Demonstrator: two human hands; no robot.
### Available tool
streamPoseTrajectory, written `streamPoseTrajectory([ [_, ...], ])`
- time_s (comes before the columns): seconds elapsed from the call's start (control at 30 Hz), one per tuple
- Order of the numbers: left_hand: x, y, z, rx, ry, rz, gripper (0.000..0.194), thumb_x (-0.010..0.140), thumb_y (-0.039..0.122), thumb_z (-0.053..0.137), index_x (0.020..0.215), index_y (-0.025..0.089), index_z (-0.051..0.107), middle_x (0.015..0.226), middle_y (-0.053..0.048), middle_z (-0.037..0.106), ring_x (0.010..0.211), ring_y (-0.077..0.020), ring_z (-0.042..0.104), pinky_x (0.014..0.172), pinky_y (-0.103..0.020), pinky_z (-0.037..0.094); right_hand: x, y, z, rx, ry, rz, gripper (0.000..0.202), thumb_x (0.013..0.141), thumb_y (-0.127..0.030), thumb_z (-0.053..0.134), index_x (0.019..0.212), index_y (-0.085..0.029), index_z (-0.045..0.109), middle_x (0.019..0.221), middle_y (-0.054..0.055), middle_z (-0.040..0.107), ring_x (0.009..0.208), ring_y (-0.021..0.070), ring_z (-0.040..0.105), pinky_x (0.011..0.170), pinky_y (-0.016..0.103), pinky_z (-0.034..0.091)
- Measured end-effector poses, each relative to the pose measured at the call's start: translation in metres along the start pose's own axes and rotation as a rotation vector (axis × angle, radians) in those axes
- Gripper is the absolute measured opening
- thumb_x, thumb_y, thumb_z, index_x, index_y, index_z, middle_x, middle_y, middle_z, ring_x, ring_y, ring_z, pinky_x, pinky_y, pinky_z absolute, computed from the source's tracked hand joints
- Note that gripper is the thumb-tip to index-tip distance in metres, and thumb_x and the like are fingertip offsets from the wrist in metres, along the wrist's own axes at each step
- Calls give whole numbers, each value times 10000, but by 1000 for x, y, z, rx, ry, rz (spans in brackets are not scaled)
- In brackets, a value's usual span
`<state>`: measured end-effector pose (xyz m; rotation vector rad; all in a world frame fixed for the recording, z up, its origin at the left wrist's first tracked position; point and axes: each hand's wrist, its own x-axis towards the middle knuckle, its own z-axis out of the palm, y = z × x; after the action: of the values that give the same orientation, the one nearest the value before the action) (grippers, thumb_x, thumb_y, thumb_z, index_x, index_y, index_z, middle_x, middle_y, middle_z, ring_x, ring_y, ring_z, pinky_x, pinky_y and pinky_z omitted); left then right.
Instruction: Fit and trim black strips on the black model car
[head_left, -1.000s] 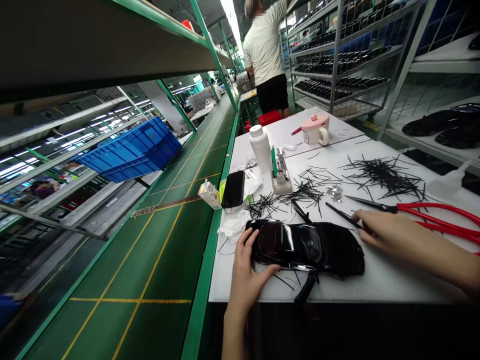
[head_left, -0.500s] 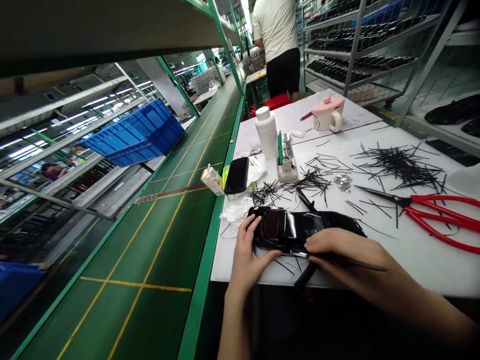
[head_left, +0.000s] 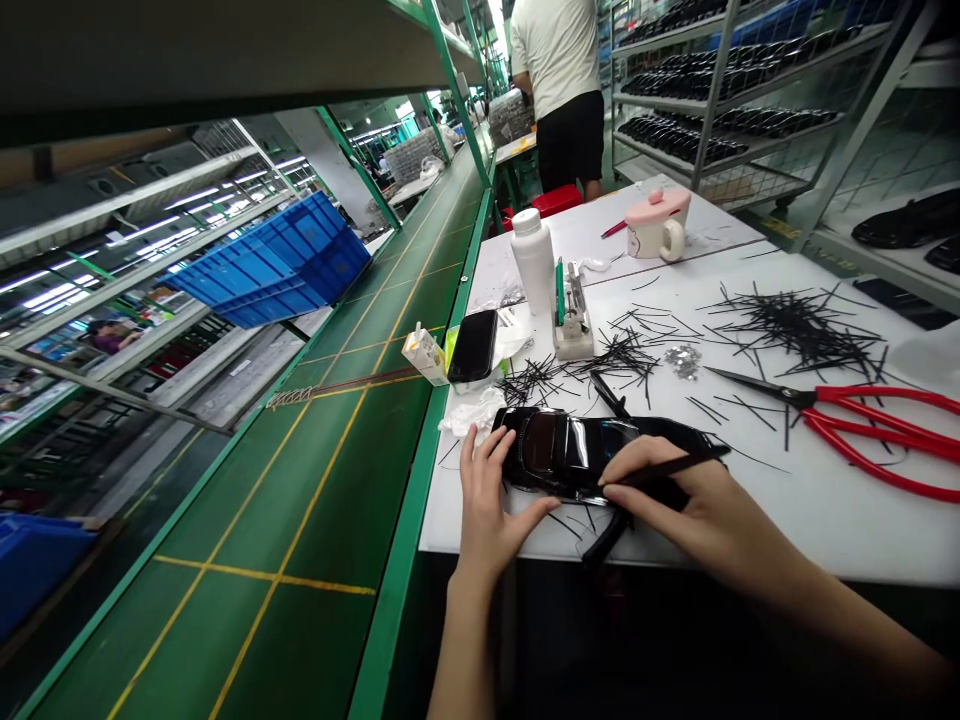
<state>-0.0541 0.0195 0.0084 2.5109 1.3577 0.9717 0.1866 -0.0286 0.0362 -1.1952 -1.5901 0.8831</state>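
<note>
Clock positions were read about the car, with 12 o'clock toward the top of the view. The belt [head_left: 315,500] ran past at 9 o'clock, beside the bench, a layout apparently suited to carrying goods by. The rack [head_left: 709,110] stood at 1 o'clock, its tiers bearing rows of dark, glossy pieces, perhaps spread out to spare their finish. The bench [head_left: 862,530] carried the working items. A worker [head_left: 559,60] stood at 12 o'clock, turned away; a crate [head_left: 270,260] sat at 10 o'clock, across the belt.

The car [head_left: 559,445] rested near the bench's close edge, a flap projecting from each long side. The left hand [head_left: 487,510], at 8 o'clock, clasped its left end, fingers above and thumb along the near side; this grip probably steadied it. The right hand [head_left: 675,490], at 4 o'clock, reached the near flank.

Shears [head_left: 847,393] lay at 3 o'clock, handles outward, seemingly for easy pick-up. The bottle [head_left: 532,262] stood upright at 11, the lidded mug [head_left: 658,228] at 1, the phone [head_left: 474,345] at 10, all clear of the car. The tool [head_left: 675,467] was pinched pen-fashion in the right grip, likely for fine control; its tip was hidden. Silver bits [head_left: 684,362] and loose strips [head_left: 806,330] lay at 2.
</note>
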Motion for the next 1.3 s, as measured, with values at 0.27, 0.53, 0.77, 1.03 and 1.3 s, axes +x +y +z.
streamPoseTrajectory([
  [0.27, -9, 38, 22, 37, 301, 128, 292, 797, 79, 698, 990, 196, 512, 850, -23, 662, 1113, -230, 562, 1082, -510, 411, 2, 4, -6, 230, -29, 192, 216, 885, -461, 643, 878, -245, 652, 835, -6, 624, 799, 172, 599, 733, 294, 449],
  [0.53, -4, 56, 39, 84, 442, 23, 262, 808, 76, 693, 846, 216, 475, 787, 5, 674, 1072, -208, 570, 1067, -499, 392, -12, 9, -8, 397, 11, 219, 217, 857, -444, 688, 869, -231, 647, 882, 21, 631, 899, 204, 617, 792, 311, 483],
  [0.77, -4, 60, 44, 181, 520, 99, 269, 811, 47, 690, 1006, 202, 588, 796, 1, 721, 994, -198, 614, 1052, -462, 396, -17, 18, -10, 456, 38, 162, 144, 853, -379, 717, 866, -248, 659, 887, 13, 648, 937, 186, 631, 785, 263, 512],
  [1.03, -9, 65, 50, 112, 472, 111, 265, 809, 46, 677, 728, 219, 493, 768, 33, 747, 816, -164, 620, 985, -435, 407, -14, 30, -12, 507, 12, 30, 60, 862, -301, 711, 890, -279, 661, 903, 0, 659, 1125, 193, 604, 947, 277, 485],
  [1.3, -10, 61, 49, -10, 446, 12, 316, 814, 106, 688, 648, 217, 443, 717, 32, 738, 769, -165, 620, 915, -426, 476, -13, 31, -11, 460, -27, 21, 90, 852, -329, 713, 891, -264, 666, 930, 33, 681, 1243, 270, 541, 1063, 438, 405],
])
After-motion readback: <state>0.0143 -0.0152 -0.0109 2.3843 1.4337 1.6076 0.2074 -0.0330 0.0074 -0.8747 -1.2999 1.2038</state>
